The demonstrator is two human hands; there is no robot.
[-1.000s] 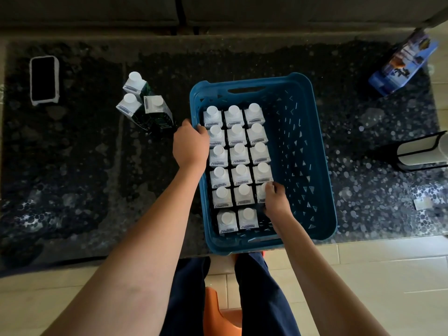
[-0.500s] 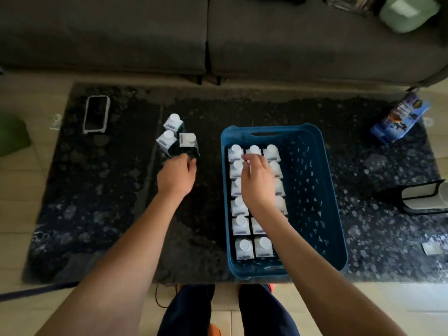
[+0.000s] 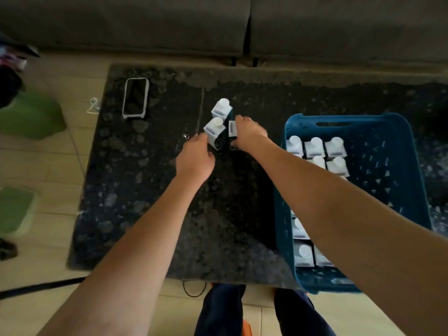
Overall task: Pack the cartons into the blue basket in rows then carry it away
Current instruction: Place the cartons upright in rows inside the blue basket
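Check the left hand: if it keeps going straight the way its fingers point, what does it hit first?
Most likely the nearest loose carton. The left hand points up and slightly right, its fingers already at that carton's near lower side; whether they touch it is unclear. The far carton stands behind it.

Bare dark bench (image 3: 145, 190) spreads across the lower left and centre of the frame, open ground below the three loose cartons (image 3: 219, 124) clustered at upper centre. A phone (image 3: 135, 97) lies well apart at upper left. The basket (image 3: 402, 166) walls off the right side; its left columns are packed with cartons, its right half stands free. A narrow strip of bench runs between cluster and basket, crossed by the right forearm (image 3: 315, 190).
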